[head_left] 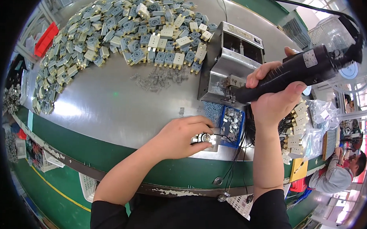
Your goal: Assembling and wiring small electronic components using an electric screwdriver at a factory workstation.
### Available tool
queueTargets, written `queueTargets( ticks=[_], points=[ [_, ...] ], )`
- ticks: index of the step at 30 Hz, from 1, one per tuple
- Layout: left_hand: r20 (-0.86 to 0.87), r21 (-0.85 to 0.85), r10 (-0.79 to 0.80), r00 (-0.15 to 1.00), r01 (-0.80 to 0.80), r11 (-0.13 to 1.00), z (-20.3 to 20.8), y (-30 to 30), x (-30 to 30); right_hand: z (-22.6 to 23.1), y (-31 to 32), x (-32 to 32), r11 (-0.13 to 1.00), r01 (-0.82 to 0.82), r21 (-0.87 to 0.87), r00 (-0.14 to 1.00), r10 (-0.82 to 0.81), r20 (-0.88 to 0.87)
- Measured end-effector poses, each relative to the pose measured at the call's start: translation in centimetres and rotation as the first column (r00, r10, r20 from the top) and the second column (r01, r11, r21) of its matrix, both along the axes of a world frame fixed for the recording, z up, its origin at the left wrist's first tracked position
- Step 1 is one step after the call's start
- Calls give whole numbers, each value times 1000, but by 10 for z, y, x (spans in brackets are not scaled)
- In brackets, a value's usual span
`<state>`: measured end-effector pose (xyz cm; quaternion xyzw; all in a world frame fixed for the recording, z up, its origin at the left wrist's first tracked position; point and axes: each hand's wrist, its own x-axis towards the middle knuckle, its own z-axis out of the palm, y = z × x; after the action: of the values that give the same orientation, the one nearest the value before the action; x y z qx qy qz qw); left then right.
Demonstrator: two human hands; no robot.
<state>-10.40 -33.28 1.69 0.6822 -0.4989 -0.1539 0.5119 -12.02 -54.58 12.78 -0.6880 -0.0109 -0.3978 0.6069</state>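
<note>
My right hand (273, 93) is wrapped round a black electric screwdriver (292, 72), which is tilted with its nose down to the left. The nose is at the front of a metal screw feeder (221, 71); whether its bit touches a screw cannot be made out. Near the table's front edge, my left hand (180, 134) has its thumb and fingers closed round a small part with a round metal centre (206, 137). A dark wire runs from beside this part to the right. The fingers hide much of it.
Grey and cream switch-like blocks (113, 27) are heaped across the back and left. Loose springs (160, 78) lie before them. Beside my left hand are small screws (212, 111) and a blue tray (241, 126) of metal pieces. A person (335, 174) works at far right.
</note>
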Motion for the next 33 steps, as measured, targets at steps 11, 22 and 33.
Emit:
queueTargets(
  ticks=[11, 22, 33],
  points=[
    [3, 14, 8, 1000, -8, 1000, 1, 1, 5, 4, 60, -39, 929, -302, 214, 930, 337, -146],
    [27, 58, 11, 1000, -13, 998, -1, 1, 2, -15, 68, -44, 933, -295, 205, 921, 335, -198],
    [12, 10, 41, 999, -41, 999, -8, -1, 2, -23, 66, -45, 911, -350, 220, 914, 383, -132]
  ],
)
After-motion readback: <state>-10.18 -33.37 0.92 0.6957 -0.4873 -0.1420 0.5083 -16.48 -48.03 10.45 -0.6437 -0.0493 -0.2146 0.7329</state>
